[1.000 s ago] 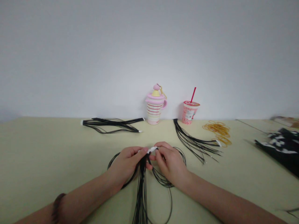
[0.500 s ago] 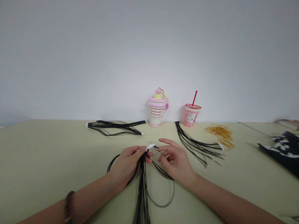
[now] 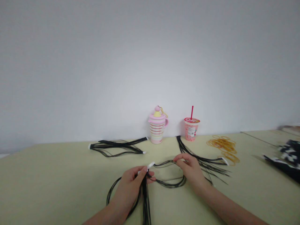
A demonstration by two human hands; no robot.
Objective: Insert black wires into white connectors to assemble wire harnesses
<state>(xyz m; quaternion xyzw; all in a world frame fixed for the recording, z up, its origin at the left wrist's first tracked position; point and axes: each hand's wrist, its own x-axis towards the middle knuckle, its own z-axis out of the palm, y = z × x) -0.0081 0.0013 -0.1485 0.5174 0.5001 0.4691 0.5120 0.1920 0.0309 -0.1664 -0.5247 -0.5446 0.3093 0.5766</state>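
While left hand [image 3: 127, 190] pinches white-tipped black cord bundle [image 3: 145, 203], right hand [image 3: 190, 168], spread earlier, now pinches cord loop [image 3: 170, 186], drawn out rightward.

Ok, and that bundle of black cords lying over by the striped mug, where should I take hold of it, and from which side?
Take the bundle of black cords at its left end, just inside the white tip, coming from the near side. The strands gather tight there, so one pinch should catch them all, while the middle spreads into loose loops that could snag. The wall sits right behind it, which probably rules out the far side.
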